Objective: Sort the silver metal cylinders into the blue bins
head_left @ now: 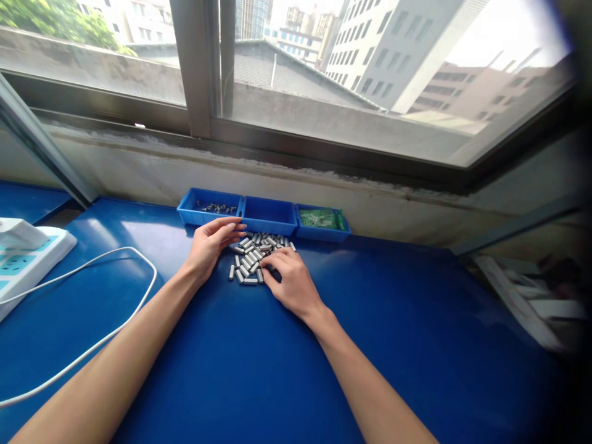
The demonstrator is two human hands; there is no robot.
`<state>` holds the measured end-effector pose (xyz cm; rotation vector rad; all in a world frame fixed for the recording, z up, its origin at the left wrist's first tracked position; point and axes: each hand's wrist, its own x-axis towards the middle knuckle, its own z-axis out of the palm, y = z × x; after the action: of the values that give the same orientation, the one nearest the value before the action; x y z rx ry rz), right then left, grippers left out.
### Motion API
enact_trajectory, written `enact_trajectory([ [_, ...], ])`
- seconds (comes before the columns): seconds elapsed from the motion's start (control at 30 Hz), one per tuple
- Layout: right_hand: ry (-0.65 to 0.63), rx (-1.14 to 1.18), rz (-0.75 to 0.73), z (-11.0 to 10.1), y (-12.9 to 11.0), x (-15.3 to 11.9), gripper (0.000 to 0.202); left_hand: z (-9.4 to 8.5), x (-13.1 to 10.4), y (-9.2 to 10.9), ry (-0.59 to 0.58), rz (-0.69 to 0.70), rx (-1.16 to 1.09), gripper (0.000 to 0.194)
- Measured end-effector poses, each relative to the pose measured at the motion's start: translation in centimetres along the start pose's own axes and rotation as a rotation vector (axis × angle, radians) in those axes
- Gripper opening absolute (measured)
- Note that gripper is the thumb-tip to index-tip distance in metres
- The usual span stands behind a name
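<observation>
A pile of small silvery metal cylinders (250, 259), like short spacers, lies loose on the blue table. My left hand (210, 243) is at the pile's upper left edge, its fingers stretched out and apart, close to the front of the blue bins. No object shows in it. On the right side of the pile, my right hand (292, 280) reaches down with curled fingers, thumb and index fingertips among the cylinders. Whatever those fingertips hold is too small or hidden to make out.
Three joined blue bins stand behind the pile: the left bin (185, 216) holds small screws, the middle bin (268, 226) looks bare, the right bin (324, 235) holds green packets. A white power strip (62, 243) and white cable (155, 271) lie left. Windows rise behind.
</observation>
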<state>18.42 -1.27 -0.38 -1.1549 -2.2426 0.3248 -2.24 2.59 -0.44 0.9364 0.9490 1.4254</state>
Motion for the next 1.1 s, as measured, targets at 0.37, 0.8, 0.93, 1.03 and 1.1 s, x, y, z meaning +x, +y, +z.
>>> enact_trajectory([
  [0.37,0.045,0.003,-0.011,0.0,0.0,0.0,0.017,0.2,-0.2,0.0,-0.034,0.003,0.022,0.027],
  [0.8,0.014,0.079,-0.038,-0.1,0.2,0.0,0.009,0.4,-0.4,0.1,-0.059,-0.005,0.056,0.026],
  [0.93,0.127,0.295,0.108,-0.3,-0.1,0.3,0.004,0.4,-0.6,0.2,-0.076,0.027,0.091,0.026],
  [1.03,0.263,0.690,0.350,-0.5,0.0,0.7,0.012,0.6,-0.9,0.3,-0.125,0.074,0.168,0.027],
  [1.1,0.325,0.946,0.470,-0.6,0.2,1.0,0.020,0.9,-1.2,0.3,-0.170,0.110,0.251,0.028],
])
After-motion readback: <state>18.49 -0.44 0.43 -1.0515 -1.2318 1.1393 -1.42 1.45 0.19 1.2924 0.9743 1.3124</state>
